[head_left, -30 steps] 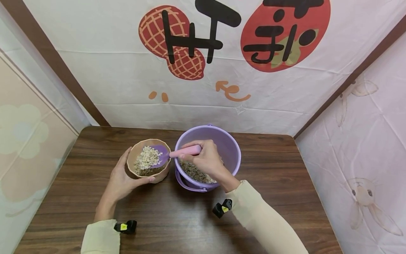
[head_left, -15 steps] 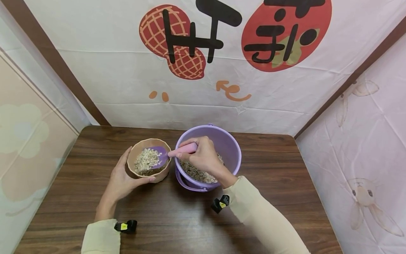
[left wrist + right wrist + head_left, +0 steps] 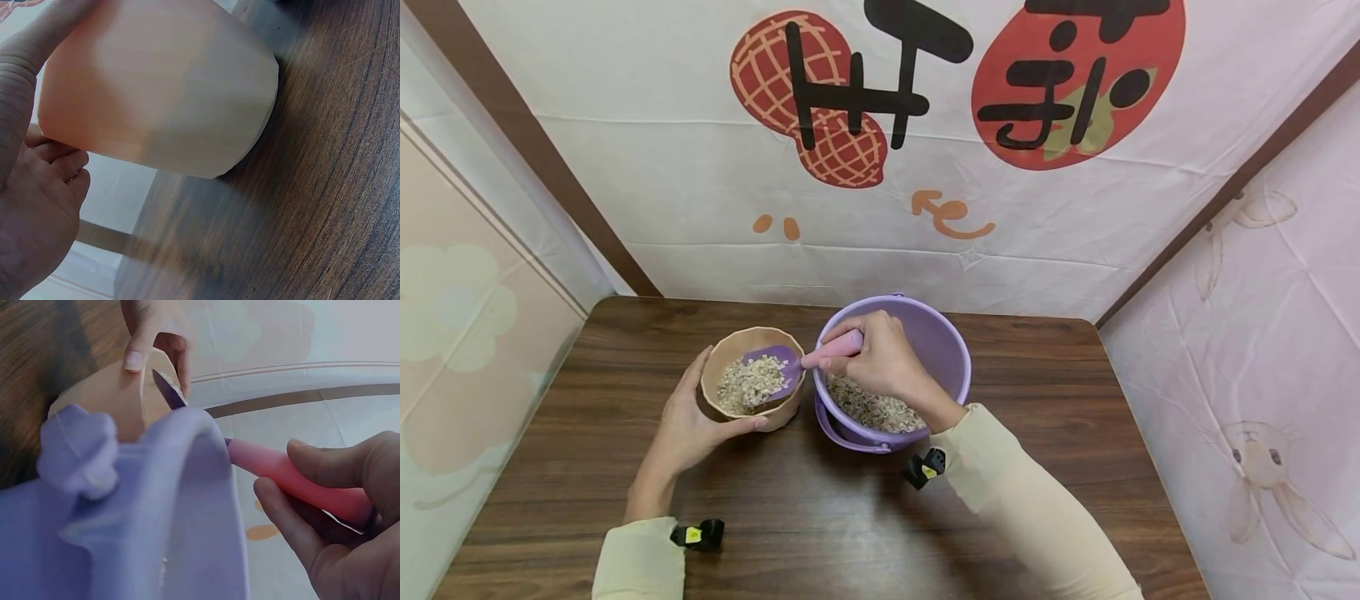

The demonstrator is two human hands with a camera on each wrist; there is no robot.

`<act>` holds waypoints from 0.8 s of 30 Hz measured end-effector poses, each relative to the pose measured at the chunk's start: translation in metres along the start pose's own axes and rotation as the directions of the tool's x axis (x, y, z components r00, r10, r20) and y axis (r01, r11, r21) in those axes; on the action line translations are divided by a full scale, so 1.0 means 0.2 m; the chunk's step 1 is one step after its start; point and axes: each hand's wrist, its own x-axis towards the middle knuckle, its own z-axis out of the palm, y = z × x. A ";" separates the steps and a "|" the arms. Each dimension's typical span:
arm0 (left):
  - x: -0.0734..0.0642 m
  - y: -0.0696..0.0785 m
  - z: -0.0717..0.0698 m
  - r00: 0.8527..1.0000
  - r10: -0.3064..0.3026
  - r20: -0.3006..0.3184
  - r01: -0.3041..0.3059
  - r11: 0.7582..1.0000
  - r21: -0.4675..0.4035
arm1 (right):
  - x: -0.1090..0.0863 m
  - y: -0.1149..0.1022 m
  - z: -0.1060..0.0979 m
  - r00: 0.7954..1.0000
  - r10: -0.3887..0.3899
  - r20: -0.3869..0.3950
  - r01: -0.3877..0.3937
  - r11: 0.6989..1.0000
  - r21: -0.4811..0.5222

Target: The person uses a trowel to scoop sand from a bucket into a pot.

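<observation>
My left hand [image 3: 688, 425] grips the tan faceted bowl [image 3: 718, 358] from its left side, thumb along the near wall; the left wrist view shows the bowl's side [image 3: 162, 87] above the wood. My right hand [image 3: 883, 358] holds the pink handle of a purple scoop [image 3: 790, 367] above the bucket. The scoop's blade lies over the bowl, carrying pale oat-like flakes [image 3: 760, 379], with more flakes beneath. In the right wrist view, thumb and fingers pinch the pink handle [image 3: 269, 464]. More flakes [image 3: 872, 408] lie in the purple bucket [image 3: 943, 354].
The bucket's handle [image 3: 853, 446] hangs down at its near side. All stands on a dark wood table [image 3: 820, 533]. A printed white curtain [image 3: 700, 183] rises behind the table's far edge, with more curtains at both sides.
My right hand has shifted slightly left and turned the scoop's handle. Some flakes have slid off the blade, baring more of its purple surface. My left hand and the bowl stay in place.
</observation>
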 end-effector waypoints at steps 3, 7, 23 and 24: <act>0.00 0.00 0.00 1.000 -0.002 0.002 0.002 1.000 0.000 | 0.00 -0.01 -0.01 1.000 -0.007 0.013 0.007 1.000 -0.013; 0.00 0.00 0.00 1.000 -0.007 0.003 0.007 1.000 0.000 | 0.01 -0.02 -0.03 0.999 -0.029 0.034 0.030 0.999 -0.036; 0.00 0.01 0.00 1.000 -0.005 0.003 0.005 1.000 0.011 | 0.00 -0.10 -0.09 0.987 -0.127 0.099 0.146 0.966 -0.215; 0.00 0.01 0.00 1.000 -0.006 0.003 0.006 1.000 0.010 | -0.01 -0.10 -0.09 0.985 -0.140 0.099 0.160 0.961 -0.225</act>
